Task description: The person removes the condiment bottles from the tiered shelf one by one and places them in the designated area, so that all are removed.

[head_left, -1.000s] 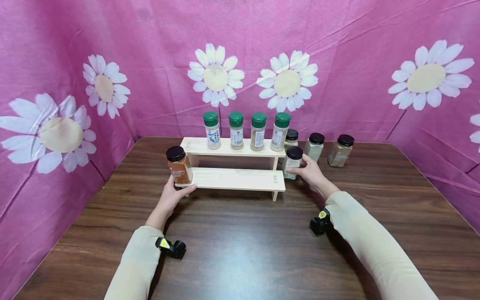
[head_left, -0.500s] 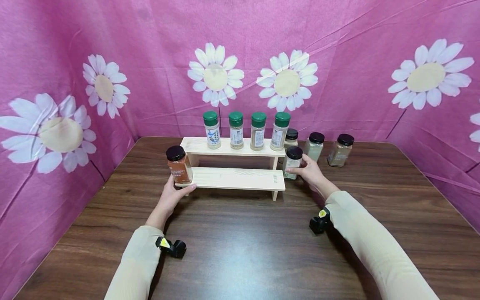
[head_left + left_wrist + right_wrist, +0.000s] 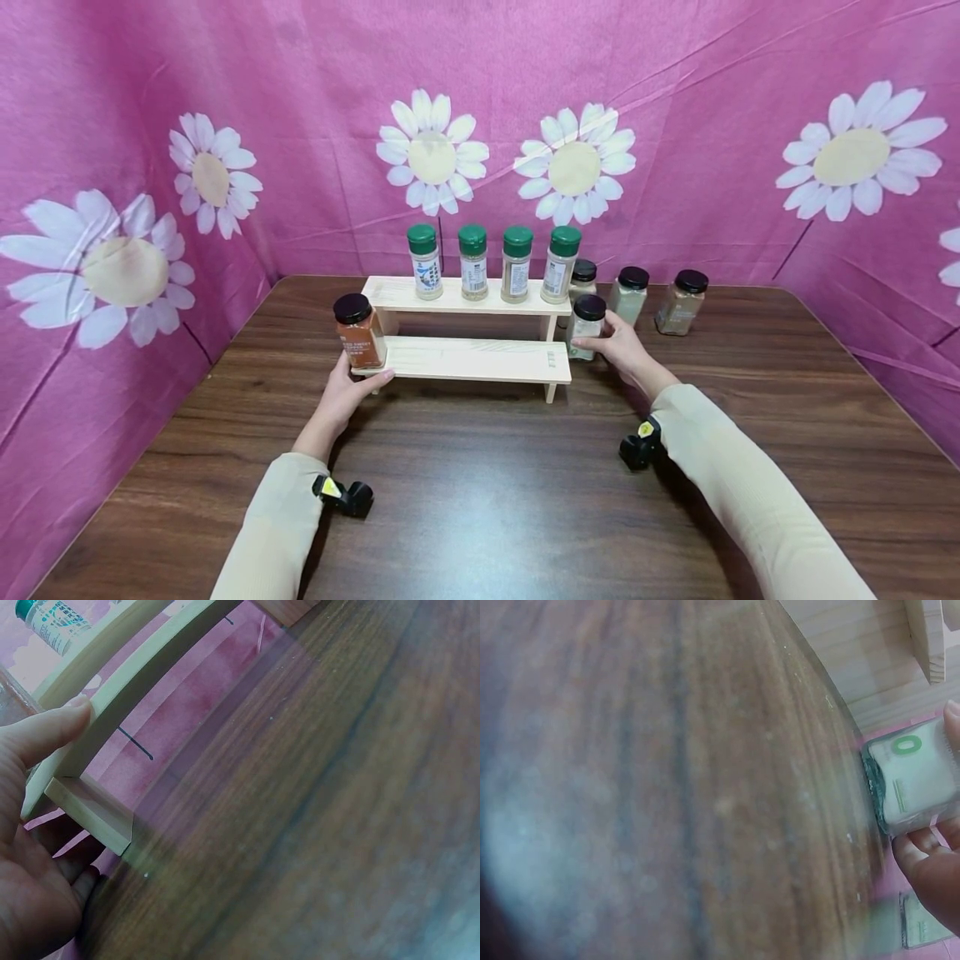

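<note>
2-tier wooden rack [image 3: 465, 358], 4 bottles [image 3: 474, 277] above, 1 red jar [image 3: 362, 340] below

Long cream sleeves [image 3: 258, 529] meet black wrist cameras [image 3: 359, 499] bearing yellow patches [image 3: 330, 487].

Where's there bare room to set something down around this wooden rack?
Bare: the lower shelf, from the red jar to the shelf's right end, and the table in front of the rack, between the sleeves. Crowded: beside the rack's right end, with four black-lidded jars and the right grip, and the upper shelf, bearing four green-capped bottles.
</note>
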The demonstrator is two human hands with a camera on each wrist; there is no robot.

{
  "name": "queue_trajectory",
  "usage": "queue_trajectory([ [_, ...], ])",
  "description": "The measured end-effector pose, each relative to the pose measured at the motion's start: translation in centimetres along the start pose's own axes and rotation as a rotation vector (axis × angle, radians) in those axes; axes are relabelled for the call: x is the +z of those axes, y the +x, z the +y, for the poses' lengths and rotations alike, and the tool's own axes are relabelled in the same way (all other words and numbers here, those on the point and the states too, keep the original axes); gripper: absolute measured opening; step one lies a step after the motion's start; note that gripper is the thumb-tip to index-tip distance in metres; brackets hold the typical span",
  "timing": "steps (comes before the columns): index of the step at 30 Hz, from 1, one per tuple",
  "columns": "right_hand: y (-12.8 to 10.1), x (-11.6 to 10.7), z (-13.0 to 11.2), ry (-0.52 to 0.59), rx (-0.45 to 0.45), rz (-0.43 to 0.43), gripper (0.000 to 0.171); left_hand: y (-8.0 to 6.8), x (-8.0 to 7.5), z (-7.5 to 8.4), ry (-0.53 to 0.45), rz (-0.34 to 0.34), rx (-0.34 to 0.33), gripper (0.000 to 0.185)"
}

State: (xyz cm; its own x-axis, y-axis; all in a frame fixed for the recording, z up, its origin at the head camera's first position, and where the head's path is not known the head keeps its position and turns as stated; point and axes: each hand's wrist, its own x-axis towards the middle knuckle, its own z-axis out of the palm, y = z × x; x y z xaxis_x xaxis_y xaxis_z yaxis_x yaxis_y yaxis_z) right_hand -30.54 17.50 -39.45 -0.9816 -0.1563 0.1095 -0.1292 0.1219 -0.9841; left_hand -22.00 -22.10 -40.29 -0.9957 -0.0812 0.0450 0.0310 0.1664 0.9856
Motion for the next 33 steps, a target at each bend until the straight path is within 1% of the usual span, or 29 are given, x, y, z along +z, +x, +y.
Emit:
queue_trajectory([
  [7,-0.1,0.0,-0.4,-0.059,0.019,0.0,0.058,0.0,0.0,-0.1,0.007,0.002,0.001,0.073],
  [14,-0.5,-0.5,-1.3,-0.13,0.041,0.019,0.07,0.1,0.0,0.0,0.011,0.002,-0.002,0.072],
  [17,-0.8,-0.7,-1.7,-0.154,0.04,0.024,0.07,0.1,0.0,0.0,0.016,-0.001,-0.003,0.073],
  [22,-1.2,-1.0,-2.2,-0.147,-0.003,0.022,0.066,0.0,0.1,0.0,0.016,-0.007,-0.003,0.073],
  [26,-1.6,-1.3,-2.9,-0.135,-0.036,-0.014,0.066,0.0,0.1,0.0,0.01,-0.005,-0.002,0.072],
  [28,-1.8,-1.5,-3.2,-0.143,-0.059,-0.039,0.065,0.0,0.1,0.0,0.007,-0.005,0.002,0.072],
  [30,-1.7,-2.1,-2.8,-0.153,-0.09,-0.056,0.064,0.0,0.1,0.0,0.005,-0.005,0.006,0.073],
  [33,-2.0,-2.6,-2.9,-0.181,-0.115,-0.059,0.066,0.0,0.1,-0.1,0.008,-0.003,0.008,0.073],
])
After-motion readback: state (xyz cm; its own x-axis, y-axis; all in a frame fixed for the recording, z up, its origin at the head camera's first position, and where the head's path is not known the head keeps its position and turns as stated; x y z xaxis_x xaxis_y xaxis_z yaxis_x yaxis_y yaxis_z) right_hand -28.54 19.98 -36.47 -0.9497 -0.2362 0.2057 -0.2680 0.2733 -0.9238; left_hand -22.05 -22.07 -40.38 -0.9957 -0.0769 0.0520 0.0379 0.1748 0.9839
